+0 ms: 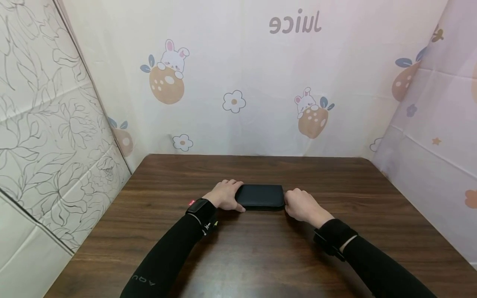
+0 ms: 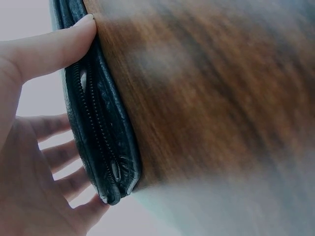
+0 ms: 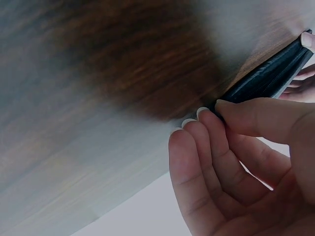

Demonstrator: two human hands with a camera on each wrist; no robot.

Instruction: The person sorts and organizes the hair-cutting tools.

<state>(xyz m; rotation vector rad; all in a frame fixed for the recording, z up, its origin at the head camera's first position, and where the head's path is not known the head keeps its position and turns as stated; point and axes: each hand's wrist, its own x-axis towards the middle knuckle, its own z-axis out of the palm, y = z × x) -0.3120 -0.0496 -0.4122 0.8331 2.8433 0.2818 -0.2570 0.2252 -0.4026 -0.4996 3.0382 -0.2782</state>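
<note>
A black zip wallet (image 1: 260,196) lies on the wooden table with its zip edge toward me. My left hand (image 1: 226,195) grips its left end, the thumb on the near edge and the fingers around the far side. In the left wrist view, the zip teeth (image 2: 101,130) stand apart along that end, with a narrow gap between them. My right hand (image 1: 301,204) has its fingers curled at the wallet's right end. The right wrist view shows thumb and forefinger pinching there; the small part between the fingertips is hidden.
The brown wooden table (image 1: 257,256) reaches back to a patterned curtain (image 1: 234,62). A flower-print panel (image 1: 59,124) stands along the left side, and another curtain (image 1: 439,136) hangs on the right. Both wrists wear black bands.
</note>
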